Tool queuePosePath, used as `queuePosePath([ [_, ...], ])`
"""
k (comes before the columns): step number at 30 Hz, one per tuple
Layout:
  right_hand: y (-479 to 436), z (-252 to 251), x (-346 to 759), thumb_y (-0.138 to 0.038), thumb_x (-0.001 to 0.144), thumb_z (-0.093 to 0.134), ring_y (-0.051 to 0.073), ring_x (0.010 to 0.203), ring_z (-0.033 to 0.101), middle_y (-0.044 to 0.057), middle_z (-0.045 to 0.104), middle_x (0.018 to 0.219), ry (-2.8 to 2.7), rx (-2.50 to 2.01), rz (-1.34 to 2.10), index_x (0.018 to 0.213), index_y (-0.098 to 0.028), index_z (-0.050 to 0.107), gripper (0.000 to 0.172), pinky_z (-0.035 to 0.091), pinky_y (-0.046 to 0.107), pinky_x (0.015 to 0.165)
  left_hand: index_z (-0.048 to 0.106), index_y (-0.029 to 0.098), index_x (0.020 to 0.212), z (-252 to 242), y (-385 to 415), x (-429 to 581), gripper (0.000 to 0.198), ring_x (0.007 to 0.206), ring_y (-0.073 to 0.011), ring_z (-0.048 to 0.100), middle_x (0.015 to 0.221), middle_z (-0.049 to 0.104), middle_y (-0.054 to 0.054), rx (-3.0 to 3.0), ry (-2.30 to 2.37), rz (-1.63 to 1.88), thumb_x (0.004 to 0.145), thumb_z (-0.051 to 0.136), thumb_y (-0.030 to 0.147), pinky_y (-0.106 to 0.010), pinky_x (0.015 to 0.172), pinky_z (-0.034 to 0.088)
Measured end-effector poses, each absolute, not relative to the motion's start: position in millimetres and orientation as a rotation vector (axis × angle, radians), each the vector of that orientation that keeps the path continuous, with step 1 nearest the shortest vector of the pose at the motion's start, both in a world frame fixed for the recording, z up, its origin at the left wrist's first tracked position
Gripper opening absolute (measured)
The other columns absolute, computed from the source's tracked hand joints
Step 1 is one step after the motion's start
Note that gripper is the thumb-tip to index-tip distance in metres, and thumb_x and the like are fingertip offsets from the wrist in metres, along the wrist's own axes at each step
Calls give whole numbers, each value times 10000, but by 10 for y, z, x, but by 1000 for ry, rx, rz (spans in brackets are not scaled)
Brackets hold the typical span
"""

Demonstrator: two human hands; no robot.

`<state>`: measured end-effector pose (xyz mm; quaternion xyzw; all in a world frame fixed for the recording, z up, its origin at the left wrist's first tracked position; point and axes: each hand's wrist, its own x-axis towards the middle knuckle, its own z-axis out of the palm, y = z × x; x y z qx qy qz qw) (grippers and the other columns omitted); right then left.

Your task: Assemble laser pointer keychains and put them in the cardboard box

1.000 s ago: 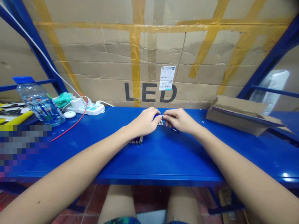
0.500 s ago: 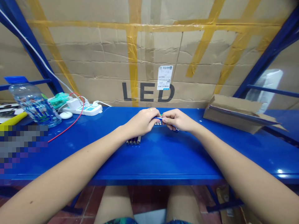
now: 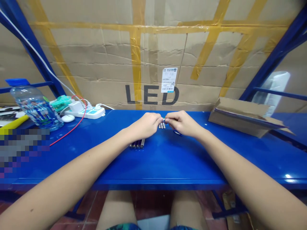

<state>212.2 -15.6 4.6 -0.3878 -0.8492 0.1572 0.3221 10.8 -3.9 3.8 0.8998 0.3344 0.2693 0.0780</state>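
My left hand [image 3: 145, 125] and my right hand [image 3: 182, 123] meet at the middle of the blue table [image 3: 163, 159], fingertips pinched together on a small silver part [image 3: 164, 119] between them. Just below the fingertips lies a cluster of small silver parts [image 3: 162, 126]. A row of dark pens [image 3: 137, 145] lies under my left wrist. A small blue piece [image 3: 177, 133] rests on the table under my right hand.
A water bottle [image 3: 35, 108] stands at the left, with a white power strip [image 3: 87, 111], a red wire [image 3: 72, 129] and a white mouse [image 3: 67, 118] nearby. A flat cardboard box [image 3: 244, 116] lies at the right. A big taped carton marked LED [image 3: 153, 57] closes the back.
The blue pen-like piece seen between my fingers half a second ago no longer shows there; a small silver part is pinched now. Both hands stay at the same spot.
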Motion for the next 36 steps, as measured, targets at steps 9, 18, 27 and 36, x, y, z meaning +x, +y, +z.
queuePosePath([
  [9,-182,7,2139,-208,876,465,118,550,362,-22,455,529,-2320,-998,213,608,-190,485,269,282,272,574,678,149,906,-20,-55,107,278,874,-240,660,944,724,-107,2837,973,837,998,460,297,-356,779,470],
  [18,-168,16,2135,-387,825,618,103,393,401,-42,446,479,-1995,-980,1098,647,-182,567,276,293,250,421,630,127,960,-56,-51,75,255,823,-219,626,906,658,-117,3179,767,903,1008,403,233,-330,734,483],
  [27,-140,14,2142,-355,865,555,98,476,363,-42,400,506,-2091,-965,763,626,-178,513,301,302,255,494,629,127,971,-33,-44,141,245,900,-230,643,939,679,-113,3028,896,937,1008,412,233,-361,817,509],
  [36,-169,8,2116,-283,870,486,102,537,354,-32,396,524,-2223,-984,331,589,-185,438,302,269,265,547,643,117,1002,-30,-74,119,280,879,-250,674,967,696,-123,3090,1067,773,1019,411,272,-362,751,505],
])
